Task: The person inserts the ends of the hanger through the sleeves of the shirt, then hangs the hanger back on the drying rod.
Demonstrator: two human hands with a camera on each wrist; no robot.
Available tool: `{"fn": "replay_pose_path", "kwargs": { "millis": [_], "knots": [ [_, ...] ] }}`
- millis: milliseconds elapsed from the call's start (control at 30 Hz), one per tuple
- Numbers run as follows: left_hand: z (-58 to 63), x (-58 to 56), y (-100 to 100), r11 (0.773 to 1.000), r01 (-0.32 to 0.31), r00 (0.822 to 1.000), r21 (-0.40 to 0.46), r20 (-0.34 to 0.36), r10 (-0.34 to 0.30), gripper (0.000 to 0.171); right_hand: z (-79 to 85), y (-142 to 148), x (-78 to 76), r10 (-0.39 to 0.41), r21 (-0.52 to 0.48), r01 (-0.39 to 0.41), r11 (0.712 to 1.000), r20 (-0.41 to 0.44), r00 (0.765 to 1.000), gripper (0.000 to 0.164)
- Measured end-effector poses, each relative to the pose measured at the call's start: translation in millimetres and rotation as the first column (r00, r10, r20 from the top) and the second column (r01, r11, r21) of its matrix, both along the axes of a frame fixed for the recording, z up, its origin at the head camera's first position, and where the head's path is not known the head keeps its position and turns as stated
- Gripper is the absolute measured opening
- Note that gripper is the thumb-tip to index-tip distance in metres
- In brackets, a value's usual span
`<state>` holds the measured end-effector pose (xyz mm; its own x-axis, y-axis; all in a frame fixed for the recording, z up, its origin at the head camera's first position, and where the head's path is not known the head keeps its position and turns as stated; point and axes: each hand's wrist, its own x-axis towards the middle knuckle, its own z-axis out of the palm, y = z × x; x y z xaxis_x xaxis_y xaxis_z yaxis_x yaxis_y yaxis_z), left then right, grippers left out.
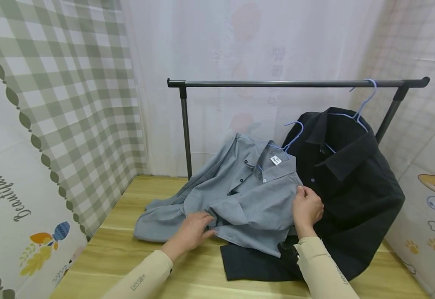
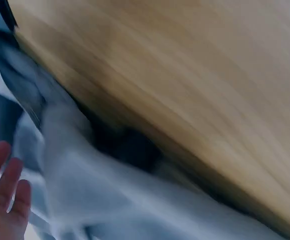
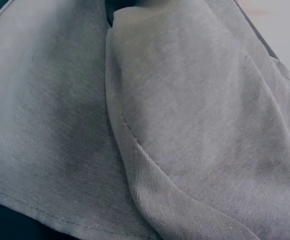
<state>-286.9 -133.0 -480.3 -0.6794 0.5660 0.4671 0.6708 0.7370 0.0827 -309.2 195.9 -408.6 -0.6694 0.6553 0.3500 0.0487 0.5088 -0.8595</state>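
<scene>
A grey-blue button shirt [image 1: 247, 199] lies spread over the table, with a blue hanger [image 1: 293, 139] in its collar and the hook standing free below the rail. My right hand [image 1: 307, 207] pinches the shirt at its shoulder on the right side. At the shirt's lower front edge, my left hand [image 1: 192, 230] reaches in with fingers loosely extended. The left wrist view shows fingers [image 2: 5, 180] spread beside the blurred cloth. In the right wrist view the shirt's fabric [image 3: 195, 110] fills most of the frame and the hand is hidden.
A black metal rack [image 1: 269, 84] stands at the back of the wooden table [image 1: 142, 265]. On its right end a black shirt [image 1: 355, 199] hangs from another blue hanger [image 1: 367, 99], its lower part spreading onto the table under the grey-blue shirt. Checked curtain [image 1: 90, 83] borders the left.
</scene>
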Motion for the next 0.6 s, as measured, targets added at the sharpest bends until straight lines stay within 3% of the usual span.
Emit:
{"fn": "replay_pose_path", "kwargs": {
  "millis": [167, 267, 367, 467, 600],
  "knots": [
    [-6.5, 6.7, 36.8, 0.992, 0.027, 0.997, -0.119, 0.073, -0.019, 0.047, -3.1, 0.8, 0.6, -0.012, -0.007, 0.012, 1.0, 0.014, 1.0, 0.033],
    [-9.6, 9.1, 56.9, 0.975, 0.014, 0.997, -0.221, 0.074, 0.003, 0.045, -6.8, -1.8, 2.0, -0.02, -0.02, 0.021, 1.0, 0.026, 0.999, 0.033],
    [-12.4, 9.0, 70.2, 0.948, -0.024, 0.999, -0.316, 0.016, 0.031, 0.027, -11.6, -6.1, 5.6, -0.029, -0.052, 0.031, 0.998, 0.031, 0.999, 0.032],
    [-15.5, 7.0, 75.1, 0.933, -0.06, 0.998, -0.356, -0.05, 0.046, 0.007, -17.5, -9.8, 10.1, -0.043, -0.079, 0.046, 0.996, 0.039, 0.998, 0.031],
    [-17.2, 5.2, 71.5, 0.94, -0.044, 0.995, -0.339, -0.096, 0.012, 0.018, -24.6, -10.9, 15.5, -0.044, -0.108, 0.051, 0.993, 0.069, 0.997, 0.031]
  ]
}}
